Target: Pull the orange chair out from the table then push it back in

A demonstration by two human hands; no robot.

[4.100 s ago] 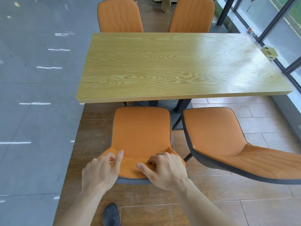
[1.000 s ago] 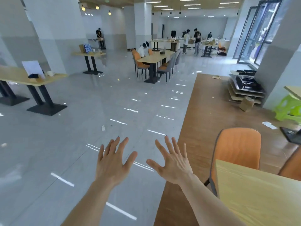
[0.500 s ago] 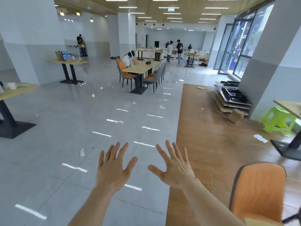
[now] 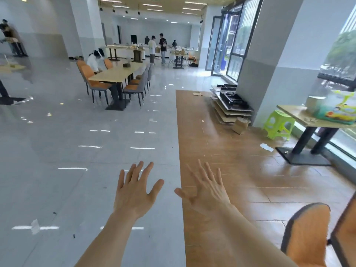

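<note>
My left hand (image 4: 134, 191) and my right hand (image 4: 207, 187) are held out in front of me over the floor, palms down, fingers spread, holding nothing. An orange chair back with a dark edge (image 4: 306, 234) shows at the bottom right corner, well to the right of my right forearm and not touched by either hand. A second orange surface (image 4: 346, 232) is cut off by the right edge beside it. The table that I worked at is out of view.
Grey tile floor lies left, a brown wood-look strip (image 4: 221, 151) right. A green stool (image 4: 278, 124), a small table (image 4: 308, 120) and stacked boards (image 4: 231, 106) stand at the right. A long table with chairs (image 4: 117, 74) and several people are farther back.
My hands have left the orange chair's backrest and now hang open in the air. My view has turned away from the table toward the hall and keeps panning, the chair sliding to the bottom right.
</note>
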